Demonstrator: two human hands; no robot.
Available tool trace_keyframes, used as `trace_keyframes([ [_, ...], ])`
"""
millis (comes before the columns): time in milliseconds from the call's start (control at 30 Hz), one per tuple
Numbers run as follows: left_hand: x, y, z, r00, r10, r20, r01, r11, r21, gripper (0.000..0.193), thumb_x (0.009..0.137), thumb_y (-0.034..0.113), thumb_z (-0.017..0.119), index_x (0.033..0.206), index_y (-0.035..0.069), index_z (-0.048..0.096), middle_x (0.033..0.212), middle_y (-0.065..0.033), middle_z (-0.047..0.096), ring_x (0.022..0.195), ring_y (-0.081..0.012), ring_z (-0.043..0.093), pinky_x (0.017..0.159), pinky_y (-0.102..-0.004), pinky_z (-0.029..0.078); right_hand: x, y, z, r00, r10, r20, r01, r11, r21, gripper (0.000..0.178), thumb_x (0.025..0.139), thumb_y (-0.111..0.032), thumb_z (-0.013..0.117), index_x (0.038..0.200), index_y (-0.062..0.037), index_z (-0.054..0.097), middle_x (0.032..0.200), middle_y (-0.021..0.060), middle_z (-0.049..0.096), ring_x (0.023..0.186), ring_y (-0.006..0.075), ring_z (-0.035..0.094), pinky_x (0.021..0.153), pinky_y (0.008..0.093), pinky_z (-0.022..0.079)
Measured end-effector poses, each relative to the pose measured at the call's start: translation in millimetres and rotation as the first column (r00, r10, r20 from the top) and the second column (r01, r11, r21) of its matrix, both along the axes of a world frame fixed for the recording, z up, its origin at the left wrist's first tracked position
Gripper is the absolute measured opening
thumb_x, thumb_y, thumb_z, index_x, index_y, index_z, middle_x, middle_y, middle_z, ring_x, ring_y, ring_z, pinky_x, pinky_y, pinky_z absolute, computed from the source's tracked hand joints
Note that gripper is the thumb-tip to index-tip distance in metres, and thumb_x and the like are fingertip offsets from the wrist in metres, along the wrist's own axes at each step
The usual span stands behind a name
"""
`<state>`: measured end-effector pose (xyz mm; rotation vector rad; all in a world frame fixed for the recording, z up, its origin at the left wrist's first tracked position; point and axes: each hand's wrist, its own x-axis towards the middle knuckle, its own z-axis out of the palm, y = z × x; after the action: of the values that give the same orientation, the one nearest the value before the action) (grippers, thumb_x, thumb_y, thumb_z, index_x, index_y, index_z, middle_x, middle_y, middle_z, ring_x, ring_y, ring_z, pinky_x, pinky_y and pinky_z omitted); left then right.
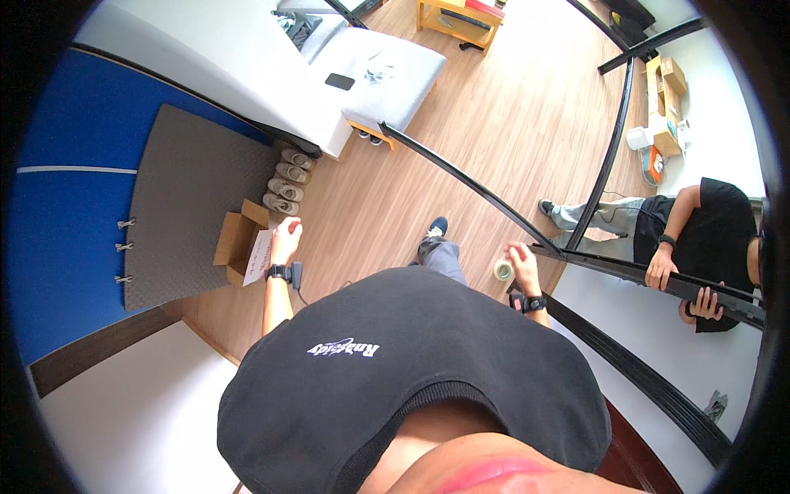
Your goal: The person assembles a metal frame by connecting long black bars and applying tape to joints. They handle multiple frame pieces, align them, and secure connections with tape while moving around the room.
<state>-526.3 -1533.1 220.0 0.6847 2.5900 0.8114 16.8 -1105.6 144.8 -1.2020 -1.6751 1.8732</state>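
Note:
My left hand (285,240) is raised on the left with its fingers curled; whether anything is in them is hidden. Beside it are a white sheet with red print (258,257) and an open cardboard box (235,238). On the right, my right hand (522,265) has bent fingers at a roll of pale tape (503,270), which it appears to grip. Close to that hand runs the corner of a black metal frame (562,252). Both my wrists wear black bands with small devices.
Another person (714,239) at the right grips a black rail (699,288) with both hands. Long black bars (469,185) cross the wooden floor. Several shoes (285,190) line a grey mat (202,206). A grey bench (395,74) carries a phone (339,81). Wooden shelves (665,107) stand far right.

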Motion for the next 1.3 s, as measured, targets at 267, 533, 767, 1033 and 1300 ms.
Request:
trace_keyframes([
  [267, -27.4, 155.5, 37.5, 0.993, -0.118, 0.02, 0.117, 0.991, 0.064, 0.024, 0.095, 0.016, 0.069, 0.116, 0.005, 0.07, 0.102, -0.0139, 0.078, 0.091, -0.0244, 0.076, 0.082, -0.0363, 0.059, -96.4, 104.1, 44.7, 0.996, -0.031, 0.078, 0.025, 0.997, 0.077, 0.018, 0.103, -0.019, 0.064, 0.105, -0.0043, 0.073, 0.079, -0.0054, 0.064, 0.065, 0.0025, 0.053, 0.058, 0.0203, 0.042],
  [533, -75.8, 272.1, 64.9, 0.979, -0.196, 0.06, 0.188, 0.975, 0.117, 0.026, 0.095, 0.018, 0.068, 0.116, 0.004, 0.071, 0.098, -0.017, 0.077, 0.089, -0.0265, 0.076, 0.082, -0.0371, 0.059, -174.6, 185.3, 63.5, 0.994, -0.022, 0.108, 0.002, 0.983, 0.183, 0.015, 0.097, -0.016, 0.069, 0.097, -0.0015, 0.073, 0.073, -0.0029, 0.063, 0.069, 0.0046, 0.055, 0.064, 0.0242, 0.047],
  [767, -153.1, 371.1, 88.7, 0.912, -0.398, -0.101, 0.41, 0.891, 0.194, 0.016, 0.087, 0.011, 0.072, 0.097, 0.002, 0.064, 0.077, -0.0121, 0.069, 0.07, -0.029, 0.07, 0.068, -0.0396, 0.056, -266.4, 190.2, 119.1, 0.959, -0.267, 0.092, 0.217, 0.904, 0.368, 0.022, 0.097, -0.019, 0.071, 0.084, -0.0023, 0.065, 0.065, -0.0061, 0.049, 0.063, 0.0031, 0.043, 0.055, 0.0246, 0.037],
  [1033, -240.6, 413.1, 108.6, 0.931, -0.276, -0.239, 0.351, 0.856, 0.378, 0.049, 0.101, 0.026, 0.065, 0.065, -0.002, 0.049, 0.051, -0.0141, 0.035, 0.047, -0.0221, 0.033, 0.048, -0.0412, 0.033, -312.9, 167.1, 129.6, 0.879, -0.474, 0.047, 0.398, 0.785, 0.475, 0.043, 0.098, -0.019, 0.068, 0.065, -0.0054, 0.044, 0.061, -0.0063, 0.036, 0.06, 0.0049, 0.034, 0.051, 0.0288, 0.029],
  [1300, -255.9, 419.4, 99.6, 0.948, -0.267, -0.174, 0.316, 0.845, 0.432, 0.047, 0.106, 0.028, 0.059, 0.071, -0.004, 0.055, 0.055, -0.0164, 0.037, 0.05, -0.017, 0.035, 0.049, -0.0404, 0.034, -333.3, 168.7, 136.1, 0.892, -0.453, -0.002, 0.381, 0.749, 0.543, 0.041, 0.1, -0.014, 0.063, 0.067, -0.006, 0.041, 0.062, -0.0048, 0.034, 0.061, 0.0051, 0.032, 0.051, 0.0285, 0.028],
])
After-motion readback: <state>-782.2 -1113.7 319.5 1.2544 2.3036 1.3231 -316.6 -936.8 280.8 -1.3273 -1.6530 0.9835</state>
